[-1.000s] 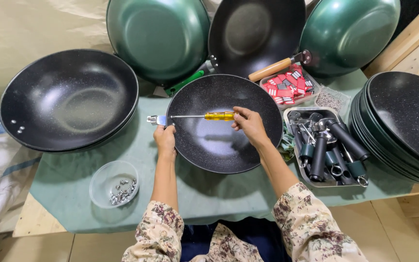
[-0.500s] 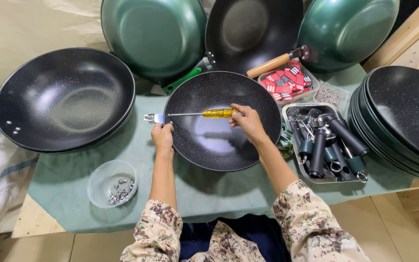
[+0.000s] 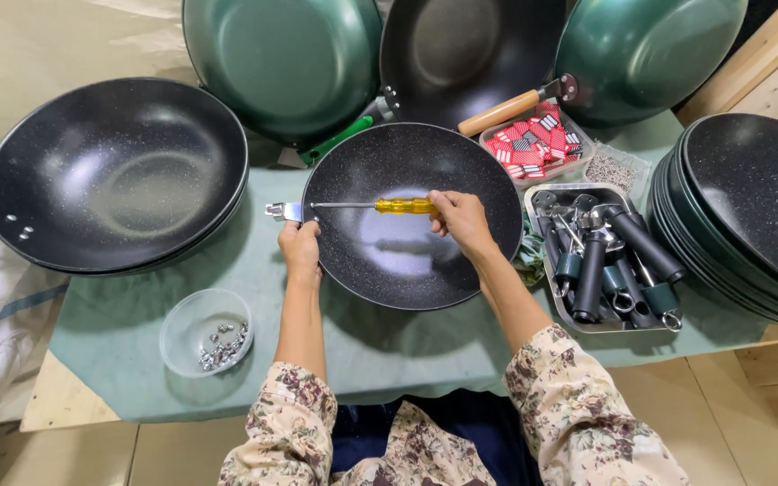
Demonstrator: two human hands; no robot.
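Nearest to the camera, two flower-patterned sleeves are seen, and just beyond them, on the green cloth [image 3: 119,333], a small clear bowl [image 3: 206,331] with a few silver screws is placed at the left. The left hand [image 3: 300,250] is closed around the rim of the black speckled pan [image 3: 411,214], just below the silver metal bracket [image 3: 283,211] which sits against the pan's left edge. The right hand [image 3: 461,219] is closed around the yellow handle of a screwdriver [image 3: 373,206], which is held level across the pan with its tip at the bracket. It is judged that the bracket is being fastened at this moment; whether the screw is already tight cannot be told, and no handle is yet seen on this pan. At the right, a metal tray [image 3: 542,270] with dark handles and rings is waiting, so the handle is probably the part left to do. Behind it, a clear box of red pieces [image 3: 538,144] is seen. Far right, a stack of black pans [image 3: 749,216] is piled; far left, another large black pan [image 3: 114,175] lies, and green pans [image 3: 285,58] are leaned at the back.
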